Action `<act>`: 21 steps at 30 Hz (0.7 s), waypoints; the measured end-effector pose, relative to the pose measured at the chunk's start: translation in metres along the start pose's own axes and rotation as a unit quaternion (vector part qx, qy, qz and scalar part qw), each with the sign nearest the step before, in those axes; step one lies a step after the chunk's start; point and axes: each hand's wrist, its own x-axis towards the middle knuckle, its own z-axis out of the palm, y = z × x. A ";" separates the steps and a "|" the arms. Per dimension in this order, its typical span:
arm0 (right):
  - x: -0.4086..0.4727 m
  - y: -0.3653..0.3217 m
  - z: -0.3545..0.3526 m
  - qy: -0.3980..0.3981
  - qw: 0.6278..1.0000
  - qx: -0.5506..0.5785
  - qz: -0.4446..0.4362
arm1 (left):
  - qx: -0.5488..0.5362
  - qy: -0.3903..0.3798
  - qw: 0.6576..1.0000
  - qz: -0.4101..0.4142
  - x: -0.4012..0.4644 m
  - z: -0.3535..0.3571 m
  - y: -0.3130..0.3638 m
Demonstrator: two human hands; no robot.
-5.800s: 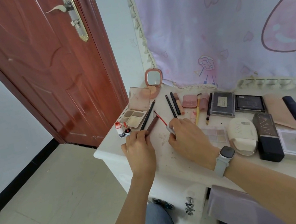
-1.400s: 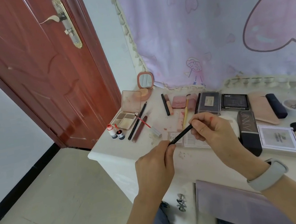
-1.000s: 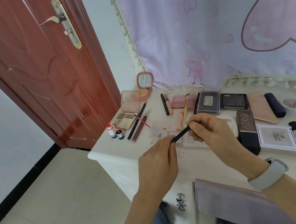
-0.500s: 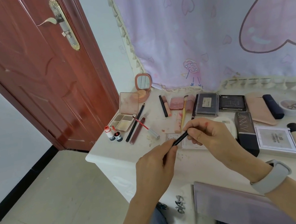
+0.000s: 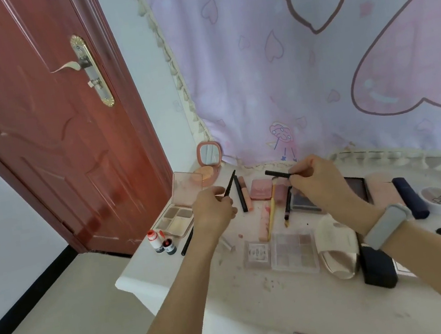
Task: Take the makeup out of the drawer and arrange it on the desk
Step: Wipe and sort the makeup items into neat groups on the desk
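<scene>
Your left hand [image 5: 214,210] pinches a thin black pencil [image 5: 229,183]; your right hand [image 5: 316,181] pinches its black cap [image 5: 277,174] above the desk [image 5: 290,299].

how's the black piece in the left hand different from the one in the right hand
The black piece in the left hand tapers to a fine point; the black piece in the right hand looks blunt and even in width. The left one tilts steeply, tip up and to the right; the right one lies nearly level, pointing left. The left hand grips its lower end; the right hand pinches its piece at the right end. Both are thin, black and held above the desk.
</scene>
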 end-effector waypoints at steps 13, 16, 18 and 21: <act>0.083 0.035 0.041 -0.074 0.984 -0.145 -0.079 | 0.382 0.042 0.922 0.044 0.088 0.049 -0.011; 0.090 0.038 0.056 -0.092 0.976 -0.179 -0.083 | 0.396 0.030 0.917 0.049 0.081 0.046 -0.018; 0.093 0.038 0.066 -0.102 0.974 -0.183 -0.088 | 0.406 0.029 0.910 0.083 0.072 0.040 -0.021; 0.095 0.035 0.080 -0.131 0.960 -0.214 -0.120 | 0.442 0.012 0.885 0.142 0.058 0.031 -0.025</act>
